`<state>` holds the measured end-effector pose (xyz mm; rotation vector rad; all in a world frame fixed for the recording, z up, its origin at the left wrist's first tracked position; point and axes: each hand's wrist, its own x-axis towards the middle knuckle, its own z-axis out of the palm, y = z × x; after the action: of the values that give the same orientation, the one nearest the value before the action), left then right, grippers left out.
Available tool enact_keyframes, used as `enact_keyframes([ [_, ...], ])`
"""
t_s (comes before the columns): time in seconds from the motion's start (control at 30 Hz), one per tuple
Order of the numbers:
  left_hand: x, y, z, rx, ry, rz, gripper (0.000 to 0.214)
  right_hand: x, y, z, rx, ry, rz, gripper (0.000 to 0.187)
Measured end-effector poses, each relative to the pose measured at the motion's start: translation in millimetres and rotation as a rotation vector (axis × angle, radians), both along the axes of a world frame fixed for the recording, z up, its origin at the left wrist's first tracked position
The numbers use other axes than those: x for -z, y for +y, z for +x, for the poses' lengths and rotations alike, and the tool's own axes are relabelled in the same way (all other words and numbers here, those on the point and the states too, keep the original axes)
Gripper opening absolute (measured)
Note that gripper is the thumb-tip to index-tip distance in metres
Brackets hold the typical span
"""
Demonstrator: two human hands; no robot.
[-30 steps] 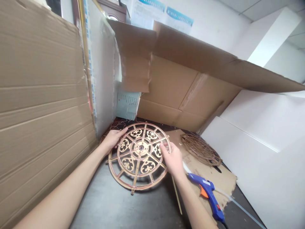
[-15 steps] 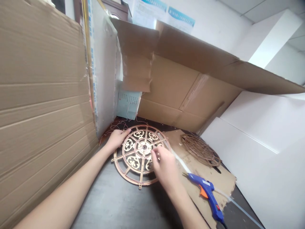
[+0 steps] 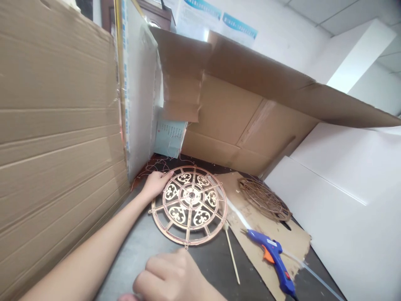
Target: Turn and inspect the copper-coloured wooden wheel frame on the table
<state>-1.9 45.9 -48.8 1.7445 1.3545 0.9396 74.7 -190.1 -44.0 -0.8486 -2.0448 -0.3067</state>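
Observation:
A round golden openwork disc (image 3: 189, 204) with scroll cut-outs lies flat on the dark table. My left hand (image 3: 155, 184) grips its upper-left rim. Down at the bottom edge of the view, my right hand (image 3: 167, 276) sits with fingers curled, well clear of the disc; nothing shows in it. A thin pale stick (image 3: 231, 251) lies just right of the disc.
A second brown openwork disc (image 3: 263, 204) rests on a torn cardboard sheet (image 3: 275, 238) to the right. A blue glue gun (image 3: 273, 255) lies on that sheet. Cardboard walls (image 3: 56, 138) stand left and behind; white boards (image 3: 344, 209) lean at right.
My right hand has left the disc's centre and drawn back toward me to the bottom of the view. The disc now lies flatter, still held by my left hand.

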Motion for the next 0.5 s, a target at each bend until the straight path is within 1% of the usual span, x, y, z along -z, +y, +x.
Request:
enact_keyframes([
  [0.07,2.4,1.1,0.8,-0.002,-0.002,-0.009,0.057,3.1,4.7,7.7,-0.021,-0.069,-0.184,0.034],
  [0.13,3.8,1.6,1.6,-0.001,-0.006,-0.016,0.057,3.3,9.9,16.1,-0.007,-0.141,-0.394,0.022],
  [0.2,3.7,1.3,2.1,-0.002,-0.007,-0.02,0.056,1.6,13.8,21.7,0.006,-0.18,-0.54,0.014],
  [0.27,2.3,0.7,2.3,-0.007,-0.006,-0.025,0.054,-1.0,15.7,23.6,0.017,-0.181,-0.629,0.012],
  [0.33,0.9,0.2,2.2,-0.011,-0.009,-0.033,0.053,-3.5,16.0,23.0,0.041,-0.183,-0.685,0.014],
  [0.5,-0.2,-0.2,2.4,-0.015,-0.032,-0.061,0.054,-9.6,15.4,20.8,0.148,-0.228,-0.753,0.025],
])
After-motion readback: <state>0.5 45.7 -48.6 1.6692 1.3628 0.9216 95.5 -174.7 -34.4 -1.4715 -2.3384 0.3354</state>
